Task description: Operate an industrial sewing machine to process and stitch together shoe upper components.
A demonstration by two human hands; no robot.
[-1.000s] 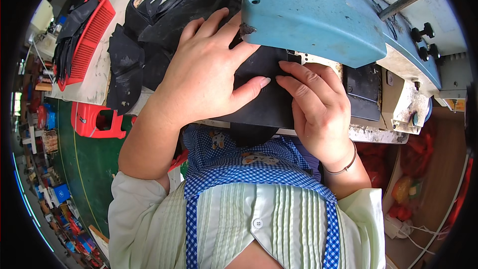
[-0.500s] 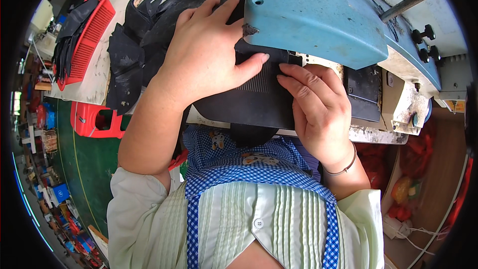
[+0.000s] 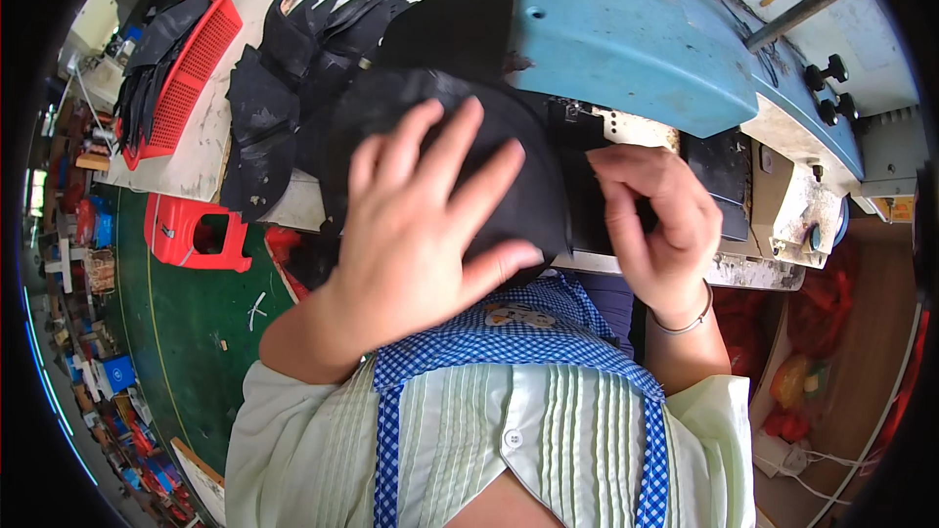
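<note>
My left hand (image 3: 421, 225) lies palm down with its fingers spread over a rounded black sheet piece (image 3: 533, 186), slightly blurred by motion. This piece reaches over the front edge of the worktable, and the hand covers much of it. Close to the piece's right side, below the blue machine head (image 3: 626, 39), my right hand (image 3: 665, 220) is curled with thumb and forefinger drawn together. Whatever lies between those fingertips is too dark to make out. Behind the piece, another black sheet (image 3: 450, 29) rests beside the machine head.
Several black pieces lie fanned out (image 3: 264, 137) on the left of the white worktable. Further left stands a red basket (image 3: 186, 88) of black pieces, with a red stool (image 3: 201, 235) below. Black knobs (image 3: 831, 88) project from the machine at right.
My left hand has come back toward me from the machine, with a rounded black piece now under it. The ribbed patch is out of sight. My right hand has shifted slightly right and curled.
</note>
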